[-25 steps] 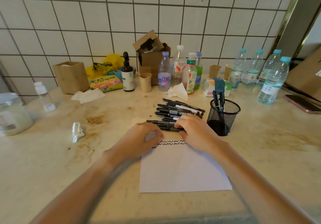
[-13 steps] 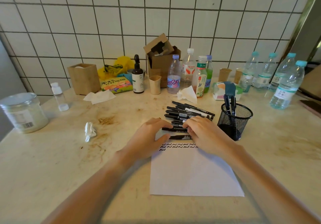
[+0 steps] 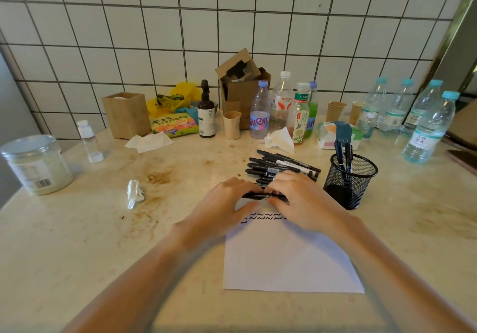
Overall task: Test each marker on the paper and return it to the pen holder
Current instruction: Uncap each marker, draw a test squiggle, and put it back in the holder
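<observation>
A white sheet of paper [image 3: 286, 257] lies on the counter with two rows of black squiggles near its top edge. Just above that edge a black marker [image 3: 260, 195] is held level between both hands. My left hand [image 3: 224, 208] grips its left end and my right hand [image 3: 299, 198] grips its right end. Behind them lies a pile of several black markers [image 3: 281, 166]. A black mesh pen holder [image 3: 348, 181] stands to the right of my right hand with two markers upright in it.
Along the tiled wall stand several bottles [image 3: 259, 110], paper cups [image 3: 231, 124], a cardboard box [image 3: 242, 87] and a wooden box [image 3: 126, 114]. A large jar [image 3: 36, 164] sits far left. A crumpled tissue [image 3: 134, 192] lies left of my hands. Water bottles [image 3: 428, 128] stand at right.
Both hands have lifted one marker off the near edge of the pile and now hold it by its ends. The camera has shifted slightly left and back.
</observation>
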